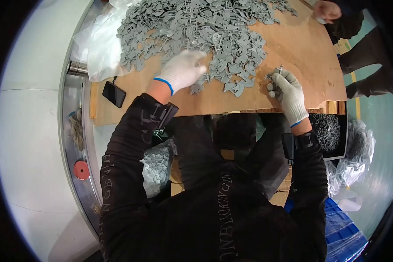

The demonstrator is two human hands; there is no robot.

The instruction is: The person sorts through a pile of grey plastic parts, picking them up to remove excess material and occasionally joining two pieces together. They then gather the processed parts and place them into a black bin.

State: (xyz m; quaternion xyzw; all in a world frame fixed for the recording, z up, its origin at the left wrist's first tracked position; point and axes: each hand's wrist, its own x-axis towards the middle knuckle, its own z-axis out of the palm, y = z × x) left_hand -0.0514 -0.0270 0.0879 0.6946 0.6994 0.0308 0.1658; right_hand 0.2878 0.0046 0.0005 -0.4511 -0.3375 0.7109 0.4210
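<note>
A big heap of flat, curved grey plastic parts (196, 28) spreads over the wooden tabletop (299, 52). My left hand (181, 72), in a white knit glove with a blue cuff, hovers at the heap's near edge. Its thumb stands apart from the forefinger, and no part shows between them. My right hand (289, 94), gloved alike, is beside the heap on the right, over the table's near edge. Its fingers are curled round a small grey plastic part (280, 70) with a thin stem poking up; the glove hides most of it. A loose part (197, 89) lies below my left hand.
A black phone (114, 94) lies left on the table, near clear plastic sheeting (102, 54). Another person's hand (328, 11) is at the far right. Under the table are a bin of thin grey scraps (329, 135) and a bag of small pale pieces (156, 168).
</note>
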